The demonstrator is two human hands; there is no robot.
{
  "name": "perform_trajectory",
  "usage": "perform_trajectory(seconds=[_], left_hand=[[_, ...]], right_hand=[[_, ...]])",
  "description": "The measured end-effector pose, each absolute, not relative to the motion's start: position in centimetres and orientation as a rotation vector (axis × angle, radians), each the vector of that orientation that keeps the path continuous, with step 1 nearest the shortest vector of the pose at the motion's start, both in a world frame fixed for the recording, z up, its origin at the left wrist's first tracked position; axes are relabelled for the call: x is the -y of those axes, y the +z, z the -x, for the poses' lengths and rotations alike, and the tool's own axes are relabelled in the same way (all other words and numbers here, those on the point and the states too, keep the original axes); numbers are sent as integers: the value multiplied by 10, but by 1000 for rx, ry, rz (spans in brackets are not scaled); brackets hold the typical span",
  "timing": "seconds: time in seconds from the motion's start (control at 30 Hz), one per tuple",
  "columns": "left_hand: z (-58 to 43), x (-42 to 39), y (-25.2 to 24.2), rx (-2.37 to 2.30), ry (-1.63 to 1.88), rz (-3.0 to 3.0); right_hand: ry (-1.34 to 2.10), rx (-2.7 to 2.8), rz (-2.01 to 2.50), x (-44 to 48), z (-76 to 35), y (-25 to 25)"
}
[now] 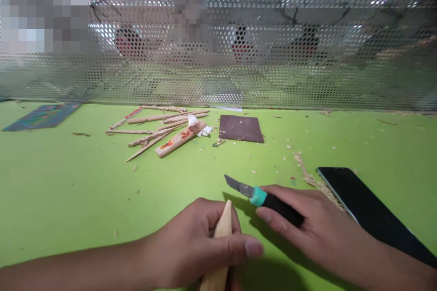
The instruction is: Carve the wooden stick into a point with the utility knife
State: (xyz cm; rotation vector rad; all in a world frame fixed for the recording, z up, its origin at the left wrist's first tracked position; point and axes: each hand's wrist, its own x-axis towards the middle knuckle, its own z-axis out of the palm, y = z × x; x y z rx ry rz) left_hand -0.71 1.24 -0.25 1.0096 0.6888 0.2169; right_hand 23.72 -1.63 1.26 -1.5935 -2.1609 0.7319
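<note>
Gripping stick (223,225) in our left hand (201,241), long axis toward 12 o'clock; our right hand (307,218) clasps knife (261,196) at stick's 2 o'clock, blade (238,186) pointing 10 o'clock, apart from stick.

Both hands I can see are bare: the left hand (196,245) at the lower centre of the frame, the right hand (317,220) at the lower right. The left forearm (85,259) is bare too, out to the left edge, as is the right wrist (378,252). Creases cross the left thumb (234,249) at its knuckle; its broad, rounded nail (253,248) looks slightly blurred.
</note>
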Motion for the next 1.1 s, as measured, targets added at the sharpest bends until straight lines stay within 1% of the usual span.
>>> perform_trajectory(seconds=[0.17,0.3,0.37,0.53,0.67,1.1], left_hand=[[7,-17,12,-774,174,-1097],[11,-21,20,-737,143,-1262],[11,-21,22,-707,141,-1255],[5,-14,21,-567,333,-944],[2,-11,23,-519,458,-848],[4,-6,22,-673,515,-977]], right_hand=[[818,2093,1657,12,-238,12],[863,2006,1722,9,-239,12],[879,2005,1727,9,-240,11],[903,2028,1677,8,-240,7],[901,2034,1657,7,-241,5],[838,2028,1650,8,-239,4]])
